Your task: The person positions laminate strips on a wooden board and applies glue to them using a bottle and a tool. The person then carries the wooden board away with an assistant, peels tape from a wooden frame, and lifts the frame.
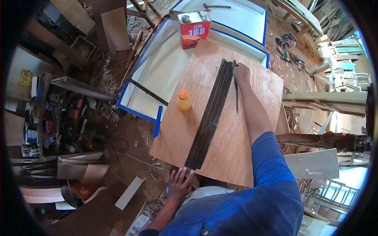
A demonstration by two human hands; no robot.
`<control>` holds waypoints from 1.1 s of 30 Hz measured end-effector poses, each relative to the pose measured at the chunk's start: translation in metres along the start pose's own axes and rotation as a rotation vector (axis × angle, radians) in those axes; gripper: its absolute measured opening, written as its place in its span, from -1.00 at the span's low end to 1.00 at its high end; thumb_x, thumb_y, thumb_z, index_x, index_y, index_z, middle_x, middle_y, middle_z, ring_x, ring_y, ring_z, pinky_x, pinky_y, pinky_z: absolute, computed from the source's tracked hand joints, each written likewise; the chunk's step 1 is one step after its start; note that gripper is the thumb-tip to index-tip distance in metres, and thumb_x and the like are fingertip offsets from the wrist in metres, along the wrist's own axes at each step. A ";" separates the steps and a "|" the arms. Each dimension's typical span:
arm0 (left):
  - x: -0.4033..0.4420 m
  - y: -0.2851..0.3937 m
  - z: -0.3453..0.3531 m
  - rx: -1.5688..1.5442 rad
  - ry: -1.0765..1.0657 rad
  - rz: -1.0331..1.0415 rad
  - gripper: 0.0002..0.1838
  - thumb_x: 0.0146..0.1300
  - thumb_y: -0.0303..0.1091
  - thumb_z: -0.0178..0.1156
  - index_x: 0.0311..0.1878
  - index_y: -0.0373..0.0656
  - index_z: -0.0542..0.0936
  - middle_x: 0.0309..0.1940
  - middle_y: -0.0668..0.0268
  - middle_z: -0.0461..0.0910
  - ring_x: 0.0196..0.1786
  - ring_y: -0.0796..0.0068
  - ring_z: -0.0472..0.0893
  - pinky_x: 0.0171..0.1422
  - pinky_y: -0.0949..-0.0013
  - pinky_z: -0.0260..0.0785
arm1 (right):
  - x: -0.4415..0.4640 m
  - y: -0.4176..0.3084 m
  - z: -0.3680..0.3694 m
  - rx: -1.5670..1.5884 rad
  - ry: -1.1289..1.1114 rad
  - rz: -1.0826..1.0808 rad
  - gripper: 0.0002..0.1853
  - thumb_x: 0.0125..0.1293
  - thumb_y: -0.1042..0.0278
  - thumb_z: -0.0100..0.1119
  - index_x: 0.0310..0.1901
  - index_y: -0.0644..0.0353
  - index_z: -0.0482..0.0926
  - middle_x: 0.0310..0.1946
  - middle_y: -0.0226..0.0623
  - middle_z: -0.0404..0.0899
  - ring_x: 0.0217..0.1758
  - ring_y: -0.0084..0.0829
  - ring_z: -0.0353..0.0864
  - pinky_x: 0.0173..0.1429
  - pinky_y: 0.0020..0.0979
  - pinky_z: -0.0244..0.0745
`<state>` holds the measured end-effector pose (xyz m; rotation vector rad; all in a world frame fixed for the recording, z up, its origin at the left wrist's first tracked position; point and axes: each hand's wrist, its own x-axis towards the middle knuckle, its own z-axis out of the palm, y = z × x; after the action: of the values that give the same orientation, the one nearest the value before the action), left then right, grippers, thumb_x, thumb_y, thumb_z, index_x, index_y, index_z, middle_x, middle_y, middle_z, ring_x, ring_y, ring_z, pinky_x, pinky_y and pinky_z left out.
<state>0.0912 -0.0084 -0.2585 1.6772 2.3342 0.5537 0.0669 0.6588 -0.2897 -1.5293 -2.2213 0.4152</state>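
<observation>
Several long dark strips (212, 114) lie side by side on a reddish-brown plywood board (236, 145), running from its near edge toward the far side. At their near end is my left hand (182, 184), fingers stretched out and the tips touching the strip ends and the board edge. My right hand (241, 74) is closed at the far end, beside the strips. A thin dark strip (237, 98) runs down from that hand along the board; the fingers partly hide its upper end. Left of the strips stands a bottle (183, 102) with an orange cap and yellowish contents.
A red and white LEM 168 can (193, 31) stands behind the board. White panels with blue edges (151, 70) lie beneath and beyond. A hammer-like tool (216, 6) rests on the far panel. Power tools (286, 43) and wood scraps lie on the floor; cluttered shelves (39, 114) are left.
</observation>
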 end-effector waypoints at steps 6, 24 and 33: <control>0.007 -0.002 -0.008 -0.013 -0.016 0.012 -0.31 0.25 -0.33 0.37 0.51 0.21 0.63 0.56 0.19 0.45 0.65 0.18 0.36 0.78 -0.20 0.08 | -0.001 -0.003 -0.004 -0.034 -0.005 -0.043 -0.72 0.40 0.21 0.27 -0.03 0.14 0.84 -0.05 0.12 0.81 0.09 0.12 0.80 0.27 0.01 0.66; 0.005 0.003 -0.007 -0.010 -0.065 -0.016 -0.32 0.34 -0.37 0.29 0.55 0.28 0.61 0.58 0.18 0.37 0.68 0.14 0.26 0.76 -0.27 0.04 | -0.001 0.004 -0.010 0.015 0.080 -0.207 -0.80 0.44 0.31 0.30 -0.03 0.05 0.86 -0.14 -0.09 0.76 0.11 0.00 0.73 0.24 -0.06 0.61; 0.009 0.010 -0.007 0.001 -0.045 -0.030 -0.35 0.39 -0.36 0.24 0.56 0.25 0.60 0.59 0.16 0.36 0.70 0.12 0.23 0.77 -0.28 0.03 | -0.003 0.002 -0.005 -0.107 -0.012 -0.337 -0.78 0.41 0.37 0.27 -0.03 -0.01 0.85 -0.09 -0.15 0.74 0.13 -0.03 0.72 0.22 -0.05 0.65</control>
<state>0.0940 0.0016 -0.2472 1.6350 2.3241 0.5037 0.0721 0.6563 -0.2864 -1.1687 -2.4845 0.2049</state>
